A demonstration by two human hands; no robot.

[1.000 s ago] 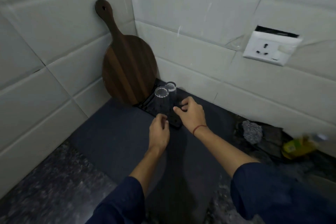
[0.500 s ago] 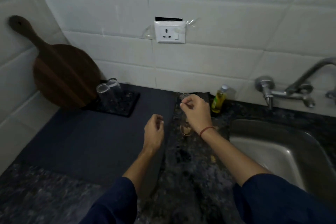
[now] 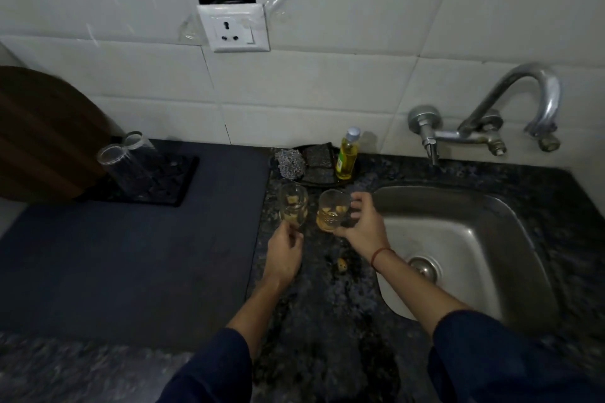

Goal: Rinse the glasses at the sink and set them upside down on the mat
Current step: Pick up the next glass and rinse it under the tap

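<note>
Both hands swung off the black mat (image 3: 173, 175) — our left hand (image 3: 283, 255) pinches a clear glass tumbler with yellow dregs (image 3: 293, 209), right hand (image 3: 361, 231) wraps its twin (image 3: 331, 211), at nine o'clock of the steel sink (image 3: 484, 232). Pickup step; next we tip and rinse.

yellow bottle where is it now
In the head view the yellow bottle stands by the wall, right of the scrub pads and left of the tap.
</note>
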